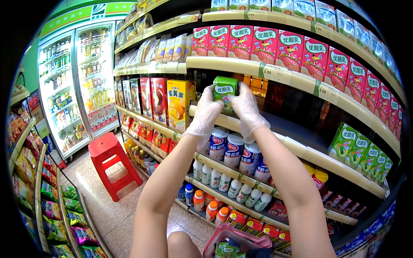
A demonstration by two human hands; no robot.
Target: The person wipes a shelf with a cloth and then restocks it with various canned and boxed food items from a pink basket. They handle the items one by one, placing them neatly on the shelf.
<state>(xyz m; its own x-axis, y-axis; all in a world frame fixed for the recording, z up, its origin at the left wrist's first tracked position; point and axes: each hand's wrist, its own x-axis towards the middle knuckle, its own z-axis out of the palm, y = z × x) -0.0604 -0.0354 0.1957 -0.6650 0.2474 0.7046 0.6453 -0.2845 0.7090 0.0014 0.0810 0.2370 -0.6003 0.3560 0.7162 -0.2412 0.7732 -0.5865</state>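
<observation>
Both of my hands wear thin clear plastic gloves and are raised to a store shelf. Between them is a small green drink carton, upright at the shelf's left end. My left hand grips its left side, while my right hand holds its right side, fingers across the lower front. Whether its base touches the shelf is hidden by my hands. More green drink cartons stand at the same shelf's right end. Below me, a pink basket contains several green cartons.
Pink drink cartons line the shelf above. Yellow and red snack boxes stand left of my hands. Cans and white bottles fill lower shelves. A red plastic stool occupies the aisle, near glass-door refrigerators.
</observation>
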